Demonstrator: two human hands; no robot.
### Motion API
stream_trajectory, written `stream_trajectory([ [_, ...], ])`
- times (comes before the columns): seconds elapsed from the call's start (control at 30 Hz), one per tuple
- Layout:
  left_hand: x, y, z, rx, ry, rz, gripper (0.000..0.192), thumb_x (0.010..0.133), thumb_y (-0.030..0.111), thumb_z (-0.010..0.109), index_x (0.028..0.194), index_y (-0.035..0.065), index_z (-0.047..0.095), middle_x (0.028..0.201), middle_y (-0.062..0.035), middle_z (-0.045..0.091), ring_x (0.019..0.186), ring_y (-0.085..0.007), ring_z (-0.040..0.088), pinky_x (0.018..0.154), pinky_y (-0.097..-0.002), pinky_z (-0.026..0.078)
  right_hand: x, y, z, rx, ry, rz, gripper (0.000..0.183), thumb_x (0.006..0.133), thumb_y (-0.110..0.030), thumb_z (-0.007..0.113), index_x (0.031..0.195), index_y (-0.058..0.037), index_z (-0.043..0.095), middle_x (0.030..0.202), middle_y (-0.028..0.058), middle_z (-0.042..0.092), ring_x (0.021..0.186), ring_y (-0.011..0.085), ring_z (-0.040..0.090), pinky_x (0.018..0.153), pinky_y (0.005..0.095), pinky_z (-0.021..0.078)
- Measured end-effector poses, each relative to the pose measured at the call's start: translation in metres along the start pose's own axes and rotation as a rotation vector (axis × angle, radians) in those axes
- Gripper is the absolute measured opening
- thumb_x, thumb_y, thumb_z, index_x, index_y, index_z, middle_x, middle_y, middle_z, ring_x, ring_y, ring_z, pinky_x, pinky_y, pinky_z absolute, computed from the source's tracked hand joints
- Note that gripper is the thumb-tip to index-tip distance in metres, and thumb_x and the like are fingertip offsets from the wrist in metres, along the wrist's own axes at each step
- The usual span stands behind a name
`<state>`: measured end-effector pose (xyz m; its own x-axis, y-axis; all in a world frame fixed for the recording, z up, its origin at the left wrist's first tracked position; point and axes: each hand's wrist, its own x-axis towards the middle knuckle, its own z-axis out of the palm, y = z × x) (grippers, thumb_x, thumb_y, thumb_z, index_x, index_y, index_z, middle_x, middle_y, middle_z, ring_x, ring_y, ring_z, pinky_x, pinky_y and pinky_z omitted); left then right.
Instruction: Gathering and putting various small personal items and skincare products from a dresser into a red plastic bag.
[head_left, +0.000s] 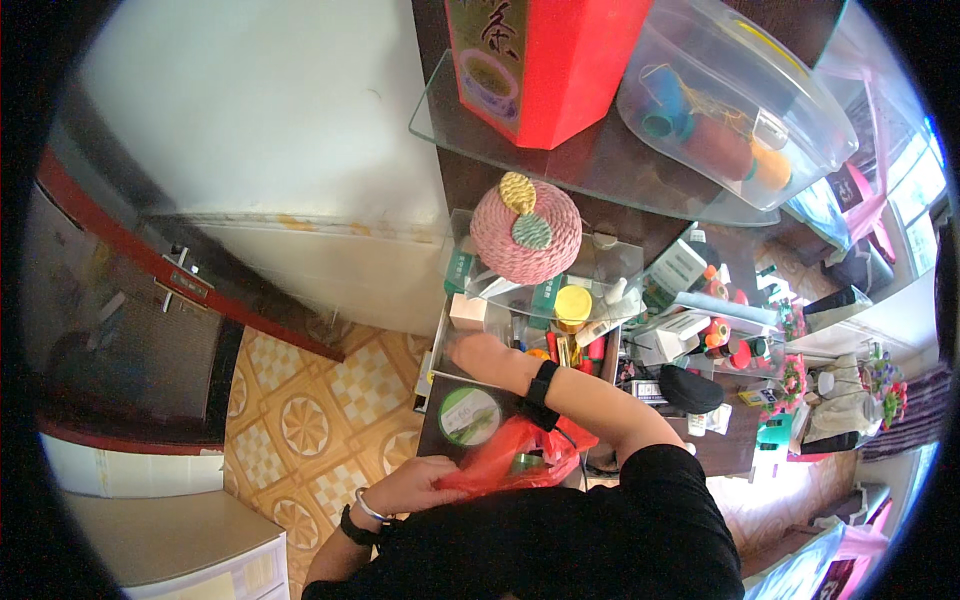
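My left hand (421, 481) grips the edge of a thin red plastic bag (517, 457), held close against my black shirt. Something green shows inside the bag. Reaching forward, my right hand (471, 351) is over the left side of an open drawer (491, 376), its fingers blurred and mostly hidden. A small pale box (469, 311) lies just beyond that hand. Also in the drawer are a yellow-lidded jar (573, 306), a white tube (598, 330) and several small cosmetic-like items. A round container with a green-rimmed lid (469, 416) sits between my two hands.
Above the drawer, glass shelves (592, 176) carry a pink woven round basket (526, 232), a red box (577, 67) and a clear plastic bin (712, 97) of thread spools. To the right stand a black pouch (691, 388) and several bottles and boxes. A door (142, 322) is at left.
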<state>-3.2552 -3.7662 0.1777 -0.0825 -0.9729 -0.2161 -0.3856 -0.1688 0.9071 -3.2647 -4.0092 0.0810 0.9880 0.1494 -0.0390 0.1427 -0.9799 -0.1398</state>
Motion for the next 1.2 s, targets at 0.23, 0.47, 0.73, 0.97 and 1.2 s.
stream_trajectory([
  [0.23,0.001,0.004,0.001,-0.030,-0.004,-0.056,0.023,0.082,0.026,0.065,0.092,0.0044,0.064,0.080,-0.0106,0.059,0.076,-0.0241,0.058,0.068,-0.0324,0.046,-0.038,0.010,-0.029,0.364,0.096,0.140,0.019,0.078,-0.012,0.055,0.094,-0.0023,0.056,0.079,0.0186,0.062,0.074,0.0340,0.063,0.061,0.0439,0.0498],
  [0.47,0.001,0.004,0.007,-0.170,0.287,-0.201,0.020,0.084,0.018,0.064,0.096,0.0023,0.065,0.075,-0.0050,0.063,0.065,-0.0094,0.058,0.059,-0.0247,0.046,-0.156,-0.024,-0.116,1.170,-0.101,-0.036,0.017,0.087,-0.023,0.056,0.095,-0.0085,0.055,0.078,0.0128,0.061,0.067,0.0354,0.061,0.059,0.0406,0.0489],
  [0.73,0.008,0.014,0.013,-0.258,0.342,-0.113,0.020,0.084,0.014,0.063,0.099,0.0011,0.065,0.075,-0.0054,0.064,0.065,-0.0092,0.058,0.059,-0.0243,0.046,-0.172,-0.027,-0.089,0.601,0.526,0.171,0.017,0.082,-0.022,0.061,0.077,-0.0060,0.058,0.068,0.0130,0.057,0.062,0.0318,0.060,0.053,0.0402,0.0475],
  [0.97,0.001,0.015,0.018,-0.144,0.346,-0.082,0.018,0.083,0.013,0.064,0.096,0.0015,0.065,0.075,-0.0065,0.062,0.067,-0.0117,0.058,0.061,-0.0259,0.045,-0.125,0.051,-0.043,-0.051,0.679,0.606,0.050,0.075,-0.012,0.065,0.118,-0.0001,0.044,0.106,0.0230,0.051,0.097,0.0371,0.053,0.077,0.0443,0.0453],
  [1.2,-0.008,0.014,0.025,-0.194,0.371,-0.066,0.014,0.084,0.014,0.062,0.092,0.0020,0.065,0.072,-0.0054,0.059,0.065,-0.0148,0.056,0.060,-0.0258,0.043,-0.122,0.065,-0.040,0.086,0.532,0.701,0.068,0.062,-0.014,0.071,0.121,0.0029,0.041,0.113,0.0232,0.044,0.099,0.0397,0.045,0.089,0.0439,0.0394],
])
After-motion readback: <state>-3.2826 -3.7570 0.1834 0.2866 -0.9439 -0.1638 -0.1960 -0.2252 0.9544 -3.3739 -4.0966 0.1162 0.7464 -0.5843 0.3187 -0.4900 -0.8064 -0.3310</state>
